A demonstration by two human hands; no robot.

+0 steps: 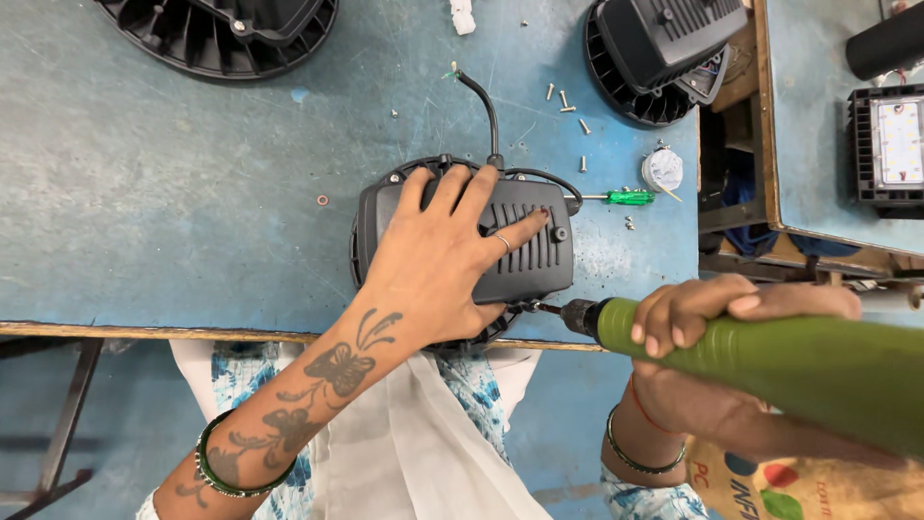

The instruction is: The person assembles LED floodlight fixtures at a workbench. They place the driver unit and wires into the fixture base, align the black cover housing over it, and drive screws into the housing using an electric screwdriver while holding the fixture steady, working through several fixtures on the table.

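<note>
a: so, largest first. blue worktable [173, 193], scuffed, its front edge running across the lower part of the view.
b: on it?
a: black finned lamp housing [462, 246] with a ribbed cover, sitting at the table's front edge, near the middle. black cable [486, 106] leaves its top.
b: hands?
a: left hand [448, 255] lies flat on the cover, fingers spread, pressing down; ring on one finger. right hand [712, 318] is wrapped around a green power screwdriver [770, 361], fingers curled over the barrel. its bit [544, 308] meets the housing's lower right edge.
b: other items?
a: two more black housings at the table's far edge, [226, 29] and [659, 53]. small green-handled screwdriver [626, 197] just right of the housing. loose screws [568, 101] scattered above it.
</note>
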